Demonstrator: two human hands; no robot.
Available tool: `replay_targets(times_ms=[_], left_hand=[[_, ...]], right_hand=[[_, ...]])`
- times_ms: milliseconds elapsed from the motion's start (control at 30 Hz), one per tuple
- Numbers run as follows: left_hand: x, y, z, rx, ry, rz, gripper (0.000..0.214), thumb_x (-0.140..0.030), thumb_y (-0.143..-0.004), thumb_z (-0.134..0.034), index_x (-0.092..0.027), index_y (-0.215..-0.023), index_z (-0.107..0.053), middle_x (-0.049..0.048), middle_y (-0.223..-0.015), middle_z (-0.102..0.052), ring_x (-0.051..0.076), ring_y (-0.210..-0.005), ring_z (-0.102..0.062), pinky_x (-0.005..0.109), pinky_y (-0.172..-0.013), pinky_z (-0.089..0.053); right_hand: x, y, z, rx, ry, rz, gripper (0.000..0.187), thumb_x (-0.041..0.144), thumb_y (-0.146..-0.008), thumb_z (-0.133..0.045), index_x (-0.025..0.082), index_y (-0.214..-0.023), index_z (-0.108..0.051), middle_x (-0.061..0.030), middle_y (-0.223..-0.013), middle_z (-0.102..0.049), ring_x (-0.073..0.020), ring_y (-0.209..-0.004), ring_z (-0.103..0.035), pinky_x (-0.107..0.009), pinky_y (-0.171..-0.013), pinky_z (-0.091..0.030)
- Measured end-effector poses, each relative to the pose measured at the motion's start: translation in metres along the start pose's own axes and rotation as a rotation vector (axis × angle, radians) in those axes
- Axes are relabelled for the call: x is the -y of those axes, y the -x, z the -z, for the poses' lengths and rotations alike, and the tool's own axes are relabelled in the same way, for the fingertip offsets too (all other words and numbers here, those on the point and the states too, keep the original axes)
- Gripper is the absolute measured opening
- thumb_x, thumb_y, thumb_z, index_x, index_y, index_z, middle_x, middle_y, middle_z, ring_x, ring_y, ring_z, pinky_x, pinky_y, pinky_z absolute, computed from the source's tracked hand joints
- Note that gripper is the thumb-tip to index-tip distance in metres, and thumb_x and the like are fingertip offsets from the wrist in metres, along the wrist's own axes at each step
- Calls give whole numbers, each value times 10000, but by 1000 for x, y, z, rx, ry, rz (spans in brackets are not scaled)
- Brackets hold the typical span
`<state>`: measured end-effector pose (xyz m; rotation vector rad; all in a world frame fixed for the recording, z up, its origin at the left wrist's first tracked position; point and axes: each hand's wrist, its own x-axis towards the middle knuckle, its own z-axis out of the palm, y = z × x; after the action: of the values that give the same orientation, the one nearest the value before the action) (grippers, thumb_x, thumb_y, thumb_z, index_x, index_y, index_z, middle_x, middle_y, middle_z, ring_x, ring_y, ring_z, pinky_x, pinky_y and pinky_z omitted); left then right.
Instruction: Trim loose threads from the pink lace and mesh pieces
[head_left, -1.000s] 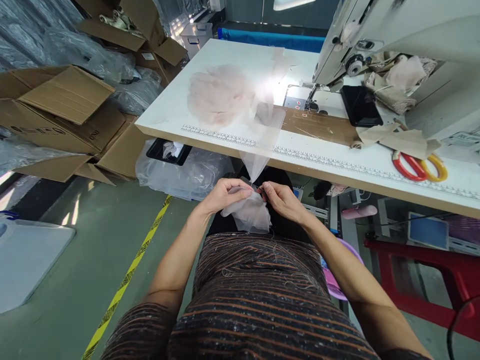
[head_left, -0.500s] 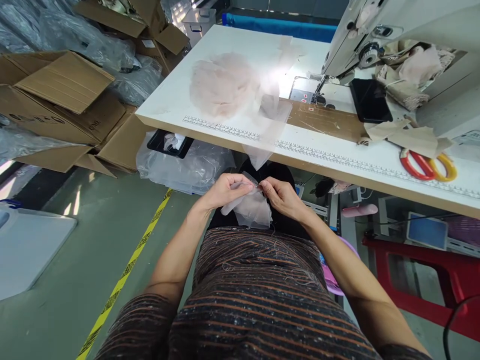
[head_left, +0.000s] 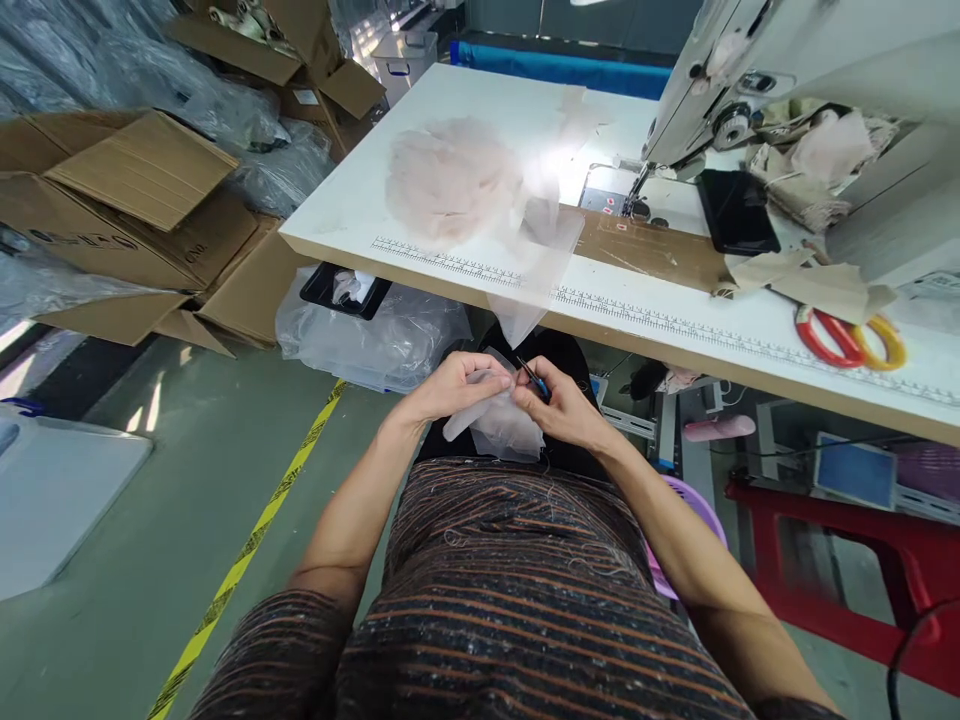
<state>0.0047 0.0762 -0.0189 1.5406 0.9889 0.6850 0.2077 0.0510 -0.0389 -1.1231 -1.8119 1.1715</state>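
Over my lap, my left hand (head_left: 466, 385) pinches a piece of sheer white fabric (head_left: 510, 428), fingers closed on its upper edge. Beside it, my right hand (head_left: 559, 400) is closed around small dark thread snips (head_left: 534, 378); their pointed tip shows above the fingers and slants up to the left. The right fingertips also meet the edge of the fabric. Just beyond my hands, a sheer strip (head_left: 525, 290) hangs over the table's front edge. It trails from a round heap of pale pink sheer fabric (head_left: 450, 180) on the tabletop.
On the white table (head_left: 330, 215) stands a sewing machine (head_left: 739, 100). A black phone-like slab (head_left: 739, 212), fabric scraps (head_left: 814, 280) and red-and-yellow-handled scissors (head_left: 851, 338) lie to the right. Cardboard boxes (head_left: 142, 170) and plastic bags fill the left. A red stool (head_left: 772, 540) stands at right.
My right hand has turned, and the thread snips now show in it. The left hand keeps its hold on the fabric almost unmoved. The view has shifted slightly.
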Motion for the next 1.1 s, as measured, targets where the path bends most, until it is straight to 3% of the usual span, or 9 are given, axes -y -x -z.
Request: replay_targets(times_ms=[167, 267, 400, 567, 633, 700, 800, 867, 1100], left_hand=[[23, -14, -4, -3, -32, -14, 266, -397, -827, -701, -137, -821, -754, 50, -815, -741, 157, -768, -655, 245, -713, -502], [39, -23, -10, -65, -105, -57, 262, -399, -768, -762, -165, -884, -766, 68, -924, -748, 196, -877, -681, 282, -793, -522], [36, -38, -12, -386, -4, -82, 404, -429, -633, -881, -170, -896, -716, 39, -882, -698, 153, -772, -639, 264, -736, -508], [4, -55, -18, -566, 342, -151, 425, -483, -640, -893, -153, -695, -632, -33, -660, -598, 76, -607, -533, 195, -609, -448], [-1, -53, -29, -519, 543, -106, 420, -470, -645, -897, -155, -716, -629, -35, -661, -612, 74, -595, -554, 191, -594, -466], [4, -43, -44, -335, 769, 39, 412, -449, -653, -901, -157, -795, -648, -20, -698, -652, 82, -586, -590, 199, -578, -494], [22, -20, -67, 9, 917, 304, 404, -387, -653, -915, -133, -834, -659, 11, -712, -678, 80, -560, -608, 191, -543, -498], [33, -5, -77, 119, 888, 399, 395, -363, -669, -912, -120, -831, -646, 26, -697, -682, 99, -565, -634, 207, -558, -521], [43, 8, -75, 53, 496, 336, 462, -519, -727, -838, -154, -859, -587, 45, -731, -709, 160, -683, -691, 253, -636, -539]], right_hand=[[-17, 15, 3, 153, -97, -134, 426, 586, -841, -664, 219, -769, -460, 38, -677, -515, -112, -609, -433, -249, -564, -356], [-30, 24, 10, 169, 24, -220, 403, 570, -812, -688, 224, -829, -481, 50, -638, -541, -118, -567, -447, -258, -562, -352], [-37, 27, 17, -1, 272, -230, 329, 509, -816, -682, 228, -877, -523, 56, -596, -546, -130, -530, -453, -268, -557, -332], [-29, 15, 14, -282, 94, -103, 308, 511, -928, -545, 217, -843, -573, 18, -622, -593, -135, -550, -512, -266, -561, -401], [-27, 9, 12, -432, 3, -82, 365, 556, -932, -538, 207, -846, -600, -7, -647, -639, -135, -538, -518, -269, -548, -418], [-28, 5, 10, -531, -97, -93, 437, 617, -920, -536, 194, -892, -640, -34, -698, -690, -128, -494, -496, -271, -499, -410], [-31, 3, 9, -542, -245, -141, 546, 705, -885, -532, 181, -903, -683, -47, -710, -710, -117, -433, -465, -272, -436, -398], [-31, 4, 9, -500, -313, -166, 589, 740, -871, -519, 178, -848, -695, -42, -671, -693, -118, -428, -466, -272, -427, -405], [-16, 4, 9, -474, -170, -86, 417, 590, -806, -705, 173, -817, -695, -8, -657, -617, -114, -537, -474, -242, -495, -403]])
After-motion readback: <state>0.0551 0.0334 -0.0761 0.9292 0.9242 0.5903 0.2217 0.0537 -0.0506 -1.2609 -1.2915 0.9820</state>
